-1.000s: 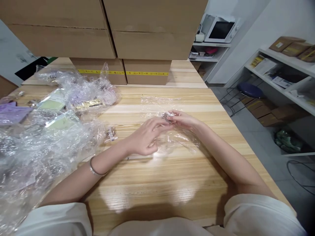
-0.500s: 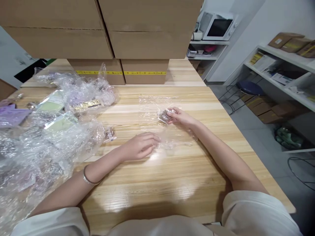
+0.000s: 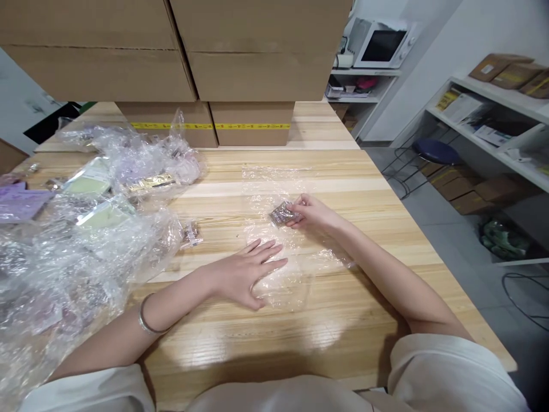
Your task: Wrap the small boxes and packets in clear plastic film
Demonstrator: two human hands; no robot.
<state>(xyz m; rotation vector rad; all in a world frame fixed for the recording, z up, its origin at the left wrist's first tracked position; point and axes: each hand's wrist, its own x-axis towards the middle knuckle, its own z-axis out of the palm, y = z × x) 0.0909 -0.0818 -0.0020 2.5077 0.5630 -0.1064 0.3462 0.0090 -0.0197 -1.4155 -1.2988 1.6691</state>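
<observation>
Between thumb and fingers, my right hand (image 3: 309,213) grips a small flat packet (image 3: 283,214) with a dark, shiny pattern, by its right side. Beneath it lies clear plastic wrap (image 3: 285,280), spread on the wooden table (image 3: 343,320). My left hand (image 3: 246,273) rests with fingers spread on the near-left part of this wrap. What the packet contains is too small to make out. A similar small packet (image 3: 191,233) lies to the left, at the edge of a heap of crumpled clear plastic (image 3: 124,252).
Stacked cardboard boxes (image 3: 253,123) stand at the table's back. Within the plastic heap are pale green packs (image 3: 105,213), a gold strip (image 3: 150,183) and a purple pack (image 3: 26,203). Beyond the table's right edge are a blue stool (image 3: 436,151), shelves (image 3: 493,143) and a microwave (image 3: 381,46).
My left hand has spread its fingers and flattened the wrap, which now reaches closer to me. My right hand has shifted the packet slightly left and nearer.
</observation>
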